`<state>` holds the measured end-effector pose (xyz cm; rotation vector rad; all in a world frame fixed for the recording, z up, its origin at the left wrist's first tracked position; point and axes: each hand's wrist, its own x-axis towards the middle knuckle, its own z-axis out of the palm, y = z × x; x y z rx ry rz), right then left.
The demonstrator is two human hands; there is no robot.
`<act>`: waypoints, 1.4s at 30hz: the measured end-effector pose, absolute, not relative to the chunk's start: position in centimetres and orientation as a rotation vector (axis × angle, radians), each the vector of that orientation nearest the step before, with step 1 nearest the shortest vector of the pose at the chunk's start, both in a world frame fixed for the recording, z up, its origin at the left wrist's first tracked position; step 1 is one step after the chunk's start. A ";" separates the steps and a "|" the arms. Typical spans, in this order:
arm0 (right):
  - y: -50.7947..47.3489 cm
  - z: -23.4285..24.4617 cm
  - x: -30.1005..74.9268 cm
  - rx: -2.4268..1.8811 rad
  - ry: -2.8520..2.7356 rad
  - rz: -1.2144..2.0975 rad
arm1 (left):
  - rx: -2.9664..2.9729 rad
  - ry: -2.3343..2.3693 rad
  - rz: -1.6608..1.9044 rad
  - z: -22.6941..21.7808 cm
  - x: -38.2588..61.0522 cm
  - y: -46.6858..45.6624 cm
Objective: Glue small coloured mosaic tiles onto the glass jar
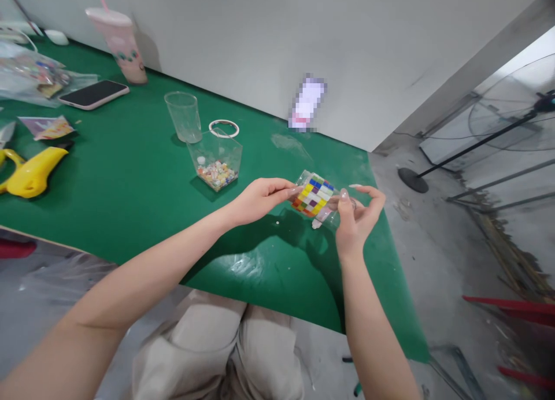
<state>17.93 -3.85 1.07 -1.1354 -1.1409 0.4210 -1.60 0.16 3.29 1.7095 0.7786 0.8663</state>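
Left hand (262,200) has its thumb and fingertips clamped on the left end of a clear cup (313,196) partly covered in small coloured tiles; right hand (355,221) is closed round the other, bare end, thumb on the near side, index finger lifted off and bent. Cup is tipped on its side between the two hands, near the right end of a green table (139,192), its shadow falling on the top. Tiles run in rows: white, yellow, blue, green, orange-red and a few purple. Something pink (321,217) shows just under the cup by the right hand; cannot tell what it is. Left of the hands, a square clear container (218,174) holds a layer of mixed small pieces, too small to tell apart. Just behind it, a clear tumbler (182,119) stands upright, and a white ring (237,129) lies near that. Farther left: a pink drink cup (124,47) with lid and straw by the wall (238,41), a phone (95,93) lying screen up, a plastic bag (26,70) with colourful contents, a small packet (47,127) and a yellow tool (34,171). Lit, pixelated screen (307,102) leans at the wall, beyond the hands. Fan (413,180) on the floor, right side. Light trousers (217,336) show below the table edge.
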 end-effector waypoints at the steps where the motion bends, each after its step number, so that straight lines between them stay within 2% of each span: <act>1: -3.8 1.0 18.0 -1.135 -1.138 0.426 | 1.696 0.764 0.861 3.3 -1.6 0.2; 31: -3.6 0.8 18.0 -1.166 -1.141 0.405 | 1.660 0.838 0.876 3.2 -1.6 0.1; 42: -3.5 0.9 18.1 -1.182 -1.122 0.446 | 1.303 0.648 0.908 3.1 -1.5 0.2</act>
